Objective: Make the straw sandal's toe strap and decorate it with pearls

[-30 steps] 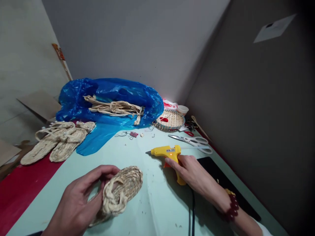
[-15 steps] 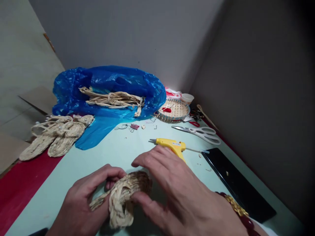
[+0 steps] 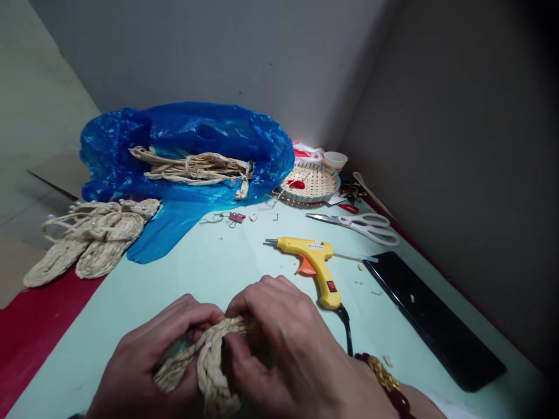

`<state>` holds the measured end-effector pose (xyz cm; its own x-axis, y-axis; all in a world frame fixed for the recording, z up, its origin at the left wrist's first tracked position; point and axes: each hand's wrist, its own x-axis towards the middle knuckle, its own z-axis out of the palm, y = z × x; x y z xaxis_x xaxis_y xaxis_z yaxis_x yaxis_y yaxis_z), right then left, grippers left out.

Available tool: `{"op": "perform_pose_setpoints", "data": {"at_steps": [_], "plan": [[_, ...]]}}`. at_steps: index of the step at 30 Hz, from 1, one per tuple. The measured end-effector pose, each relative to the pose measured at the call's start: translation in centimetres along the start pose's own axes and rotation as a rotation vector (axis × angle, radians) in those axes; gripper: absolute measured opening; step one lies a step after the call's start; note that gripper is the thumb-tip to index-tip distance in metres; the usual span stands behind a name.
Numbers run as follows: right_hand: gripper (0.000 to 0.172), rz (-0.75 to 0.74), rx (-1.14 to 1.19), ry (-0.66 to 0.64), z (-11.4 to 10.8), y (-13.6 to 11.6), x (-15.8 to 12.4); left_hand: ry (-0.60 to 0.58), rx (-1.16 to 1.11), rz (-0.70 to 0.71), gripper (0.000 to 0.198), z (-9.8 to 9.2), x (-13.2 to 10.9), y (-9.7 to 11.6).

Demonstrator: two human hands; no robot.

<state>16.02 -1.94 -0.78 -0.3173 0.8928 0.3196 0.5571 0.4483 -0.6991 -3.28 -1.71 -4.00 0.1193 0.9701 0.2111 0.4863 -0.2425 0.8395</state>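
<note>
- The curled, pale straw-coloured braided piece (image 3: pixel 213 372) is right between my two hands, touching both.
- Its plaits are made and bend round in a curve, so I think a good part of the work is done. My fingers hide its middle and right end, so I can't tell what is left to do there.
- My left hand (image 3: pixel 146 346) pinches its left side. A flat bit of braid shows in the gap between that thumb and the fingers.
- My right hand (image 3: pixel 292 343) grips its right side, with the thumb on the inside of the curve and the fingers over the top.
- Just past my right hand, the yellow plastic glue gun with an orange trigger (image 3: pixel 305 249) lies on the pale green tabletop (image 3: pixel 205 262). I'm not holding it.
- Farther past that hand are the white-handled metal scissors (image 3: pixel 375 227). The flat, shiny black slab (image 3: pixel 437 320) is off to its right.
- Past my left hand, to the left, sit the straw sandals with white beads (image 3: pixel 105 244). They look whole to me.
- Farthest ahead, the shiny blue plastic bag (image 3: pixel 218 125) holds a tied bundle of tan, dry strips (image 3: pixel 192 169), not braided.
</note>
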Motion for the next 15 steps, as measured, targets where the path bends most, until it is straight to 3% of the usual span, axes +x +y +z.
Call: {"op": "perform_pose_setpoints", "data": {"at_steps": [9,15], "plan": [[0.012,0.102,0.128,0.102,1.2,0.1,0.0,0.047,0.017,0.203,0.015,0.8,-0.5,-0.2],[0.012,0.192,0.231,0.028,0.9,0.1,0.1,0.031,0.059,0.170,0.014,0.9,-0.1,0.6]]}}
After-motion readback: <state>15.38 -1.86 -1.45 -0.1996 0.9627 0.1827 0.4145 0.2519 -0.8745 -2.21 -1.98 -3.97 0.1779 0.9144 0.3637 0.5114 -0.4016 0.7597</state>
